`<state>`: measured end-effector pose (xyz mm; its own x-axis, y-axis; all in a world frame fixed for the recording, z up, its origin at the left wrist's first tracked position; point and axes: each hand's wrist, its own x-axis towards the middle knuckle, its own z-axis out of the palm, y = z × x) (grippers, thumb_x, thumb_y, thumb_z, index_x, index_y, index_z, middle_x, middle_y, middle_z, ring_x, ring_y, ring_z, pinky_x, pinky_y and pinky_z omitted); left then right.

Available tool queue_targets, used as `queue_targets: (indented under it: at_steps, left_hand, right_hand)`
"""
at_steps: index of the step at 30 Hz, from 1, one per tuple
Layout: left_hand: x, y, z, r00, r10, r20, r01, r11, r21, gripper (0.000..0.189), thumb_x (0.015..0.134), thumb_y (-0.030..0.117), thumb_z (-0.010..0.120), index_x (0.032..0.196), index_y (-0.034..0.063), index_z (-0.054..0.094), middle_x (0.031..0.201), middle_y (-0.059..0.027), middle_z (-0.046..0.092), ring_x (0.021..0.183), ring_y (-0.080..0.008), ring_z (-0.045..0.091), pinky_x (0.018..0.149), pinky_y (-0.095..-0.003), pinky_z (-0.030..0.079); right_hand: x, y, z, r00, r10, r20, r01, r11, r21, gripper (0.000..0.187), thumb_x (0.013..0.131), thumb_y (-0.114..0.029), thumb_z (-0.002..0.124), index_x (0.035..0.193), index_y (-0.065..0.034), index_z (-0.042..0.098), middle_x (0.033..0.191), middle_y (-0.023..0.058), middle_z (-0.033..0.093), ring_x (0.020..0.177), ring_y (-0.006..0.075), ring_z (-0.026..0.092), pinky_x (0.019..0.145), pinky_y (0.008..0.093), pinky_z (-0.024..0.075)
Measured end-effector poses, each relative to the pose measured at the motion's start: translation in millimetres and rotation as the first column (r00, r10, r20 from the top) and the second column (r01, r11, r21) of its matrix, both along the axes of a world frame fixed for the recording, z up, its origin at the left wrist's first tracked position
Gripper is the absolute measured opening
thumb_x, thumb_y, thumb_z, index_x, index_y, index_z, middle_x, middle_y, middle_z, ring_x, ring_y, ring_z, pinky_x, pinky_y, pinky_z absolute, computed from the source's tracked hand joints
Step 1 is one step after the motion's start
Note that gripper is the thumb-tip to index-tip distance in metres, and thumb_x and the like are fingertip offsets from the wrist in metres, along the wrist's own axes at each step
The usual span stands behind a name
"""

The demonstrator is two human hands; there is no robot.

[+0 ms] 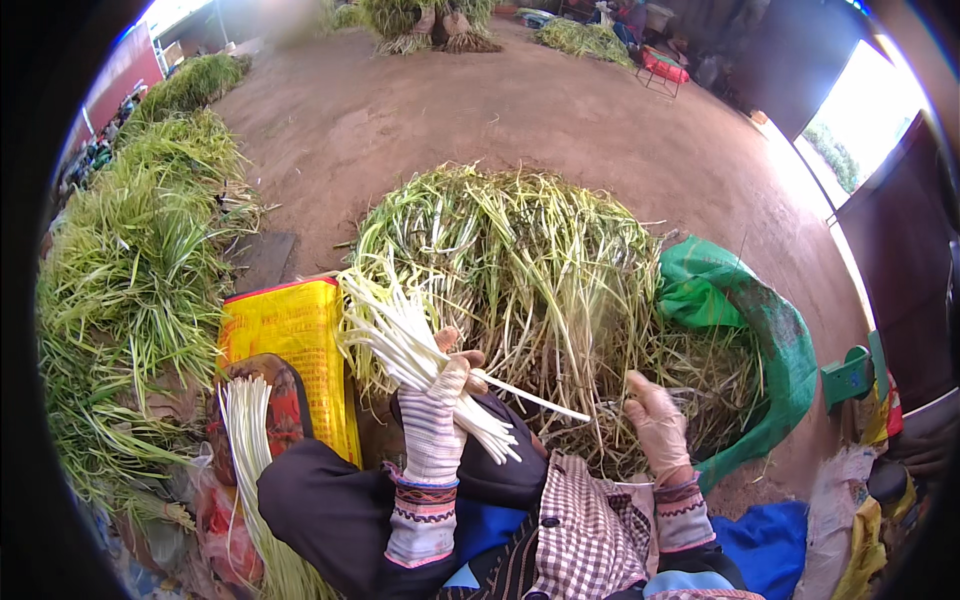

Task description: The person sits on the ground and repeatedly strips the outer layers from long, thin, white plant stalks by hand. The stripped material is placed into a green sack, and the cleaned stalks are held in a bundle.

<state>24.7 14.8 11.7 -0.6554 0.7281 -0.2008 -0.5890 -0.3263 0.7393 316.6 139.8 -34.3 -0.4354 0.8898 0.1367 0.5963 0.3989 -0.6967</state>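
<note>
In a striped knit glove with bare-looking fingertips, my left hand [439, 420] is closed around a bundle of peeled white stalks [405, 349], which look like garlic chives. One stalk sticks out of the bundle toward the right. My right hand [658, 424], in a thin translucent glove, is raised at the right with thumb and fingers together; nothing shows between them. Before me lies a heap of untrimmed green and yellowish stalks [525, 270] with dry brown outer leaves. Another bunch of cleaned white stalks [247, 427] rests beside my knee at the left.
A yellow woven sack [285, 322] lies under the bunch's dark support. Green plants [142, 247] are piled along the left. A green sack [787, 360] curves around the heap's right side. Farther off are standing bundles [420, 26] and a red-topped stool [664, 66] on the dirt floor [480, 105].
</note>
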Motion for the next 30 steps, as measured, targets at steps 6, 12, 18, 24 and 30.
queue_targets:
  at_steps: [6,12,18,24,30]
  left_hand:
    - [0,-2,-1,0.998,-0.064,0.02,0.063,0.996,0.062,0.048,0.092,0.01,0.071,0.134,0.0028,0.049,0.103,-0.0127,0.067,0.071,-0.0129,0.064,0.064,-0.022,0.054]
    - [6,1,-9,0.994,-0.085,0.067,0.077,0.991,0.112,0.046,0.092,0.014,0.072,0.132,0.0063,0.052,0.121,-0.0124,0.062,0.092,-0.0162,0.063,0.082,-0.0318,0.056]
    - [-3,-3,-23,0.872,-0.341,0.351,0.147,0.867,0.476,0.048,0.097,0.014,0.064,0.142,0.0089,0.048,0.111,-0.0033,0.068,0.074,-0.0057,0.06,0.079,-0.0281,0.052]
    - [0,2,-28,0.9,-0.286,0.329,0.17,0.926,0.338,0.039,0.099,0.019,0.063,0.136,0.0086,0.054,0.099,-0.0027,0.069,0.062,-0.0053,0.059,0.066,-0.0299,0.053]
    - [7,10,-20,0.944,-0.197,0.263,0.164,0.976,0.142,0.041,0.097,0.02,0.067,0.134,0.0064,0.055,0.091,-0.0032,0.062,0.061,-0.0079,0.058,0.059,-0.029,0.055]
  right_hand:
    - [-69,-56,50,0.82,-0.133,-0.557,-0.302,0.726,-0.618,0.025,0.093,-0.014,0.068,0.115,-0.0011,0.066,0.112,0.0086,0.071,0.084,0.0099,0.066,0.073,0.0235,0.055]
    - [-91,-75,72,0.791,-0.106,-0.602,-0.288,0.804,-0.52,0.018,0.094,-0.004,0.065,0.111,0.0001,0.068,0.108,0.0094,0.072,0.084,0.0087,0.066,0.071,0.0207,0.0547]
    - [-101,-24,21,0.89,-0.056,-0.452,-0.309,0.655,-0.69,0.016,0.098,-0.014,0.064,0.104,-0.0014,0.071,0.095,0.0052,0.073,0.076,0.0093,0.065,0.068,0.0231,0.0547]
    - [-101,63,-88,0.886,-0.133,0.445,0.205,0.972,-0.117,0.041,0.083,-0.041,0.077,0.11,-0.012,0.067,0.101,0.0124,0.07,0.091,0.0331,0.069,0.081,0.0425,0.053]
    - [-91,67,-101,0.927,-0.215,0.308,0.225,0.974,0.004,0.023,0.093,-0.035,0.062,0.093,-0.0129,0.067,0.084,0.0143,0.071,0.078,0.0369,0.069,0.07,0.0439,0.0544]
